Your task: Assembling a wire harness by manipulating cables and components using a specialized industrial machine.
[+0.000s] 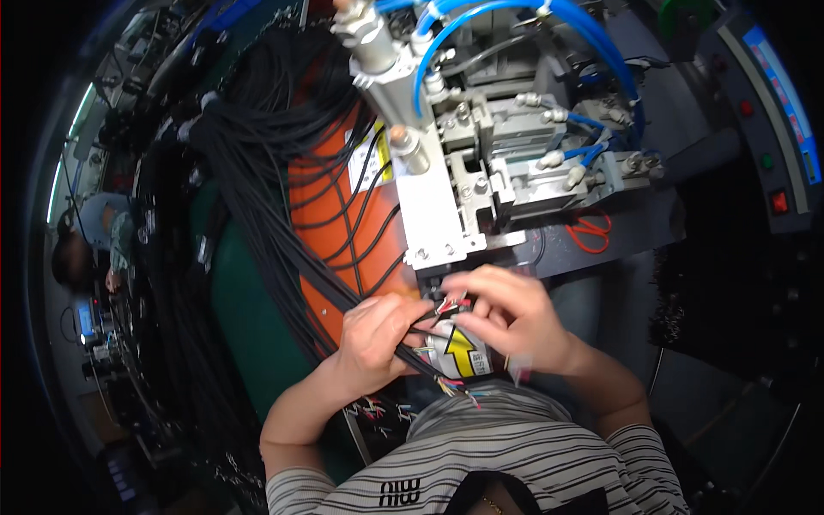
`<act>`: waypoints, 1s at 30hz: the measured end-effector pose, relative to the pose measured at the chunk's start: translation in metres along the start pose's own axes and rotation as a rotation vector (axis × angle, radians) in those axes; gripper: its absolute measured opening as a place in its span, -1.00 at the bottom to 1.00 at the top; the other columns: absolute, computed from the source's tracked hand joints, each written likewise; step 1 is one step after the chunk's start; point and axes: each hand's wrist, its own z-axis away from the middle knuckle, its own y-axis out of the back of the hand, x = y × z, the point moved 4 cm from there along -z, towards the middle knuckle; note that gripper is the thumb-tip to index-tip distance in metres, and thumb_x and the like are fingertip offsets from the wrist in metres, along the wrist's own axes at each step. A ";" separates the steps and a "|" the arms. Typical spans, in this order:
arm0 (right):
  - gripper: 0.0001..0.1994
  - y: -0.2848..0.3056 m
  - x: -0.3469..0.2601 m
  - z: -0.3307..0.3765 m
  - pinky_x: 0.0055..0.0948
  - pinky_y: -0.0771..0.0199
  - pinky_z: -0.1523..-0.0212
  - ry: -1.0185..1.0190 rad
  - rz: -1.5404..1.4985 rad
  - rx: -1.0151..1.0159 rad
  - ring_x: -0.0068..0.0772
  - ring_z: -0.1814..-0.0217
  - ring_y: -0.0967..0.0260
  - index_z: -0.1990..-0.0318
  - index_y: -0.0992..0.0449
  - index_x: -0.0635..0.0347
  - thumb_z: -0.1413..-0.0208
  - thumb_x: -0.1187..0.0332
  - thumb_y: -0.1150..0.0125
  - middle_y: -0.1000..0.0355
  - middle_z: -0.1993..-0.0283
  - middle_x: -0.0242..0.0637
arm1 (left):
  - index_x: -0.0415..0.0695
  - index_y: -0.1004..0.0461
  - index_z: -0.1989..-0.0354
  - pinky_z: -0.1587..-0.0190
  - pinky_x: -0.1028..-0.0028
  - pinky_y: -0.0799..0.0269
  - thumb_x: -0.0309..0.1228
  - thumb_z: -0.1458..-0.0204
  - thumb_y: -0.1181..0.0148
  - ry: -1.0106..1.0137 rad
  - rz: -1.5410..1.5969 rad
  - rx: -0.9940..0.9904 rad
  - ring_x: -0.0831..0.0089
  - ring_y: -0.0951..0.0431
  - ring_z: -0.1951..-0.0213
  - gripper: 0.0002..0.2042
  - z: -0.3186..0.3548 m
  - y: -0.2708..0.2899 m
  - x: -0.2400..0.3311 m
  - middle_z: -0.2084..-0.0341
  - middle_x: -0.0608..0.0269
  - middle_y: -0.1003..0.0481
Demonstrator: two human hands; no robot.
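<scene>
Nearest the camera, a striped shirt point(515, 463) fills the lower edge, with both forearms rising from it. The left hand point(378, 335) is closed around a black cable point(412, 356), gripping it just short of its stripped end, where thin coloured wires point(459, 390) fan out loose below the hand. The right hand point(506, 318) is curled, its fingertips point(459, 287) pinching the coloured wire ends point(448, 305) of another cable held between the two hands. Just under the hands sits a yellow arrow sticker point(461, 350) on a white label. Directly above the fingers stands the white plate point(429, 215) of a metal press machine point(498, 163), its slot just beside the pinched wires. Blue air hoses point(515, 17) loop over the machine's top. To the left, a thick bundle of black cables point(257, 172) drapes across an orange panel point(335, 223) and a green surface point(245, 318). Red-handled scissors point(590, 232) lie on the grey ledge to the right, well apart from the hands
</scene>
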 end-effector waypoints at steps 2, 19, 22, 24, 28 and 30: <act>-0.72 -0.001 0.007 0.004 -0.69 -0.40 0.44 -0.090 -0.201 -0.006 -0.70 0.44 -0.39 0.01 -0.50 0.40 -0.10 0.67 -0.18 -0.45 0.15 -0.24 | -0.29 -0.47 0.16 0.48 0.37 -0.42 -0.54 0.19 -0.39 -0.049 -0.113 0.038 0.24 -0.54 0.53 -0.64 -0.001 0.001 0.008 0.48 0.12 -0.51; -0.85 -0.001 0.029 0.006 -0.71 -0.27 0.60 -0.442 -0.820 -0.073 -0.63 0.54 -0.38 0.08 -0.45 0.37 -0.25 0.50 -0.09 -0.47 0.32 -0.27 | -0.32 -0.49 0.15 0.55 0.47 -0.29 -0.33 0.14 -0.36 -0.183 -0.206 0.069 0.36 -0.55 0.52 -0.60 -0.008 -0.017 0.009 0.48 0.17 -0.54; -0.85 -0.003 0.006 0.006 -0.70 -0.31 0.58 -0.122 -0.243 0.078 -0.63 0.52 -0.38 0.08 -0.42 0.35 -0.24 0.51 -0.10 -0.46 0.33 -0.29 | -0.32 -0.47 0.12 0.55 0.47 -0.29 -0.33 0.17 -0.38 -0.122 -0.220 0.037 0.34 -0.52 0.55 -0.56 -0.011 -0.018 0.010 0.52 0.19 -0.50; -0.85 -0.003 0.003 0.004 -0.67 -0.37 0.55 -0.195 -0.475 0.131 -0.60 0.48 -0.42 0.08 -0.46 0.38 -0.25 0.52 -0.10 -0.48 0.31 -0.26 | -0.32 -0.46 0.12 0.55 0.46 -0.30 -0.34 0.16 -0.37 -0.093 -0.193 0.021 0.33 -0.51 0.56 -0.57 -0.010 -0.017 0.009 0.53 0.19 -0.49; -0.83 -0.001 0.020 0.008 -0.66 -0.40 0.54 -0.439 -0.877 0.056 -0.56 0.46 -0.45 0.06 -0.50 0.42 -0.26 0.53 -0.09 -0.51 0.31 -0.21 | -0.31 -0.45 0.13 0.54 0.41 -0.34 -0.45 0.16 -0.35 -0.006 -0.019 0.007 0.30 -0.52 0.56 -0.61 -0.013 -0.017 0.002 0.53 0.17 -0.48; -0.82 -0.001 0.017 0.007 -0.65 -0.41 0.53 -0.356 -0.809 0.051 -0.54 0.48 -0.46 0.05 -0.52 0.43 -0.27 0.52 -0.09 -0.53 0.31 -0.18 | -0.30 -0.45 0.17 0.49 0.36 -0.42 -0.54 0.20 -0.36 0.049 0.201 0.062 0.21 -0.54 0.54 -0.64 -0.018 -0.015 -0.002 0.52 0.13 -0.49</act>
